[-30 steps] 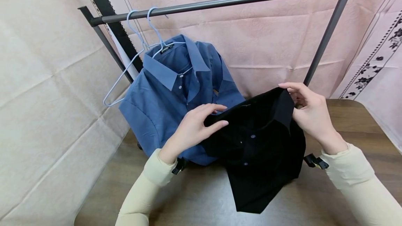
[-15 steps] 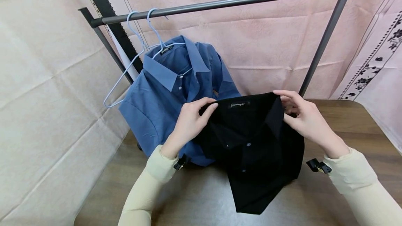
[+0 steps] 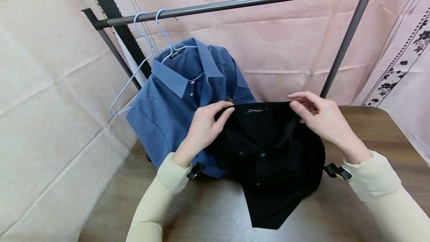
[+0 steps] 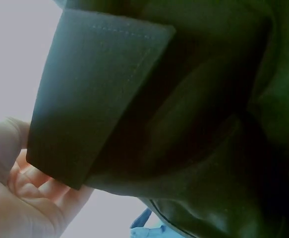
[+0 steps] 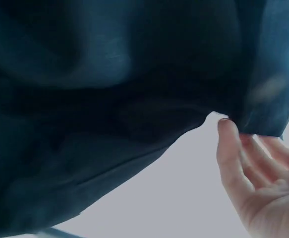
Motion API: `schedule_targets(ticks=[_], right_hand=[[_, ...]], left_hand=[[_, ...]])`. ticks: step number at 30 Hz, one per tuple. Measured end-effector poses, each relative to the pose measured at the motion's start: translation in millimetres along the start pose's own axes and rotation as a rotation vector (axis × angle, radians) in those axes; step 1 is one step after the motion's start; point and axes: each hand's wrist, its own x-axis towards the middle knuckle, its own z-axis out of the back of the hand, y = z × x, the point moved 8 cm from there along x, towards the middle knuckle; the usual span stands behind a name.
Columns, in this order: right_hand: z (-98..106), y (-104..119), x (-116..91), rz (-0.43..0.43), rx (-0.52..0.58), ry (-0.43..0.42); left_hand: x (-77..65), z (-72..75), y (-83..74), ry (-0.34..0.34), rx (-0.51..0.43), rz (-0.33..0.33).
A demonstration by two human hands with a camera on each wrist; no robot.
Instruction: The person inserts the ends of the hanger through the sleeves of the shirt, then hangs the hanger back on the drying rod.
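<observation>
A black button-up shirt [image 3: 277, 167] hangs spread between both hands, its collar edge held up and a neck label showing inside. My left hand [image 3: 206, 126] pinches the collar's left end between thumb and fingers. On the other side my right hand [image 3: 320, 117] pinches the collar's right end. The left wrist view has the collar point [image 4: 94, 94] dipping down by the curled fingers. In the right wrist view the dark cloth [image 5: 134, 99] runs up to the thumb and fingertips. The lower part of the shirt reaches down over the wooden table.
A grey metal rail [image 3: 242, 5] crosses above the table [image 3: 208, 208]. On its left hang two light-blue hangers, one bare hanger [image 3: 122, 94] and one inside a blue shirt [image 3: 168, 111], which the black shirt partly overlaps. Pink cloth [image 3: 285, 47] covers the back wall.
The black collar has been drawn level and opened, bringing its label into sight. My left hand moved slightly left; my right hand moved left and down, its thumb shifting onto the collar's top edge.
</observation>
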Motion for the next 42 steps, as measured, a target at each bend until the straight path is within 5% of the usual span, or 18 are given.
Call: schedule_targets(ticks=[6,13,19,24,28,36,42], right_hand=[[-13,10,-1,-0.002,-0.102,0.058],[-25,17,-3,0.083,-0.139,-0.009],[-21,22,-1,0.183,-0.138,-0.143],[-13,22,1,0.190,-0.102,-0.168],[-11,25,1,0.216,-0.080,-0.136],[-11,34,-5,0.404,-0.051,0.024],[-16,26,-7,0.350,-0.157,0.150]], left_hand=[[1.8,2.9,-1.1,-0.049,0.011,-0.005],[1.2,1.2,0.0,-0.081,0.073,0.017],[0.8,-9.6,-4.3,-0.014,0.093,-0.026],[-2.5,-14.0,-7.6,0.057,0.067,-0.106],[-5.5,-12.6,-7.0,0.105,0.084,-0.116],[-8.2,-11.1,1.8,0.192,0.170,-0.003],[-10.2,-17.1,5.3,0.281,0.194,0.050]])
